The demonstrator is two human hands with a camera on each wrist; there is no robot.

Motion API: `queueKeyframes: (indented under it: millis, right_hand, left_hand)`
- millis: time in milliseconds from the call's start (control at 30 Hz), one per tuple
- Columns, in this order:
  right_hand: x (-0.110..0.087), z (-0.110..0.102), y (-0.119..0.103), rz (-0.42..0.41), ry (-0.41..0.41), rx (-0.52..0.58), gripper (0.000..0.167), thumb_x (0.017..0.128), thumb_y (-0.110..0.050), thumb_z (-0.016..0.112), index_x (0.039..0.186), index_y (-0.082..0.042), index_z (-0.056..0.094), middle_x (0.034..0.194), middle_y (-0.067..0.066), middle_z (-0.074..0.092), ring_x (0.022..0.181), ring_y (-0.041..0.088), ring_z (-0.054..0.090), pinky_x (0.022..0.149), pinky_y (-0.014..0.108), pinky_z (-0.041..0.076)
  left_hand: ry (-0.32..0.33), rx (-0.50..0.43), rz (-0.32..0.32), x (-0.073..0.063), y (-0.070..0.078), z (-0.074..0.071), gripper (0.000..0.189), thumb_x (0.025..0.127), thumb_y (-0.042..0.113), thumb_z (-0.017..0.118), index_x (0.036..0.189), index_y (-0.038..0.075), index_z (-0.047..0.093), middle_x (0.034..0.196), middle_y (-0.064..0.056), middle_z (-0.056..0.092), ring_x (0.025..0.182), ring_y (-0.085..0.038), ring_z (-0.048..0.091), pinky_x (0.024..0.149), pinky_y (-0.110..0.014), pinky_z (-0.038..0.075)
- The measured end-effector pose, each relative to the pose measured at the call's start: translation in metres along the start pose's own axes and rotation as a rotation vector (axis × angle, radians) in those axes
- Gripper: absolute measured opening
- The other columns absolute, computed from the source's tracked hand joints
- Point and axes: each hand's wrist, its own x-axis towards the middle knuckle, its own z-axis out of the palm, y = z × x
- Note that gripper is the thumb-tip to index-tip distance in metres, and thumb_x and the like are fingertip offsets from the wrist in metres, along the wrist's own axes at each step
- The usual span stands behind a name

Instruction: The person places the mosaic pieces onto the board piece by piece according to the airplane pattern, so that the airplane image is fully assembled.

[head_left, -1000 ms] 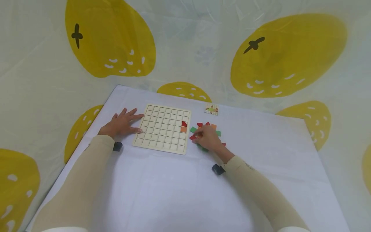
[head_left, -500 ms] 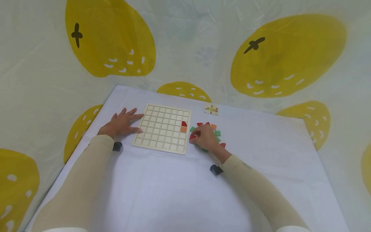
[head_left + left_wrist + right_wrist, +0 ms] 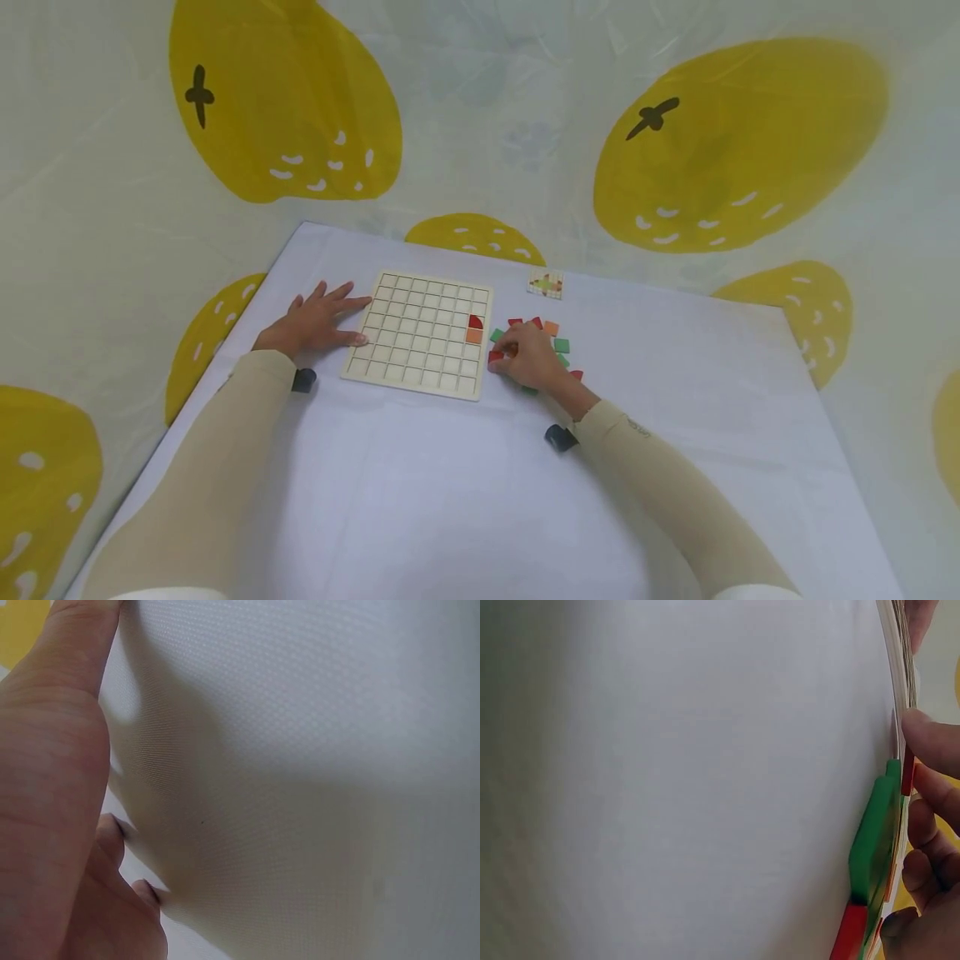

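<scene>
A cream board (image 3: 411, 358) with a grid of square cells lies on the table. Two tiles sit near its right edge: a red quarter-circle tile (image 3: 476, 322) and, just below, an orange square tile (image 3: 474, 337). My left hand (image 3: 317, 323) lies flat with fingers spread, its thumb and a finger touching the board's left edge. Right of the board, my right hand (image 3: 531, 358) pinches a red tile (image 3: 496, 356) between thumb and finger. The right wrist view also has this red tile (image 3: 908, 771) at the fingertips. Several other tiles lie around and partly under that hand.
Loose green tiles (image 3: 562, 345), an orange square (image 3: 551, 328) and red tiles (image 3: 577, 376) surround the right hand. A small card (image 3: 545, 283) with a coloured pattern lies behind them near the table's back edge. White cloth covers the table (image 3: 420, 483).
My right hand has shifted slightly left and its fingertips have come together on the red tile at the left of the pile. The left hand has stayed in place.
</scene>
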Motion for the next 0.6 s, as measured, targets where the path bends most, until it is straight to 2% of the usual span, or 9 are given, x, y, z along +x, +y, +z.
queueKeyframes:
  millis: [367,600]
  right_hand:
    - [-0.0004,-0.0011,-0.0015,-0.068,-0.002,0.017,0.028,0.084,-0.029,0.089,0.106,-0.014,0.082,0.097,0.001,0.070,0.094,0.020,0.055,0.074,0.029,0.048]
    - [-0.0012,-0.0018,-0.0043,-0.059,-0.015,0.039,0.030,0.085,-0.031,0.088,0.110,-0.014,0.081,0.096,0.001,0.068,0.093,0.021,0.055,0.073,0.030,0.048]
  left_hand:
    - [0.002,0.001,0.000,-0.0019,0.0005,-0.0001,0.091,0.086,0.071,0.070,0.163,0.043,0.031,0.179,-0.004,0.006,0.162,-0.046,-0.009,0.126,-0.074,-0.005]
    - [0.004,0.005,0.005,-0.0022,0.0009,-0.0001,0.090,0.086,0.071,0.069,0.163,0.042,0.031,0.179,-0.004,0.006,0.162,-0.047,-0.009,0.125,-0.075,-0.004]
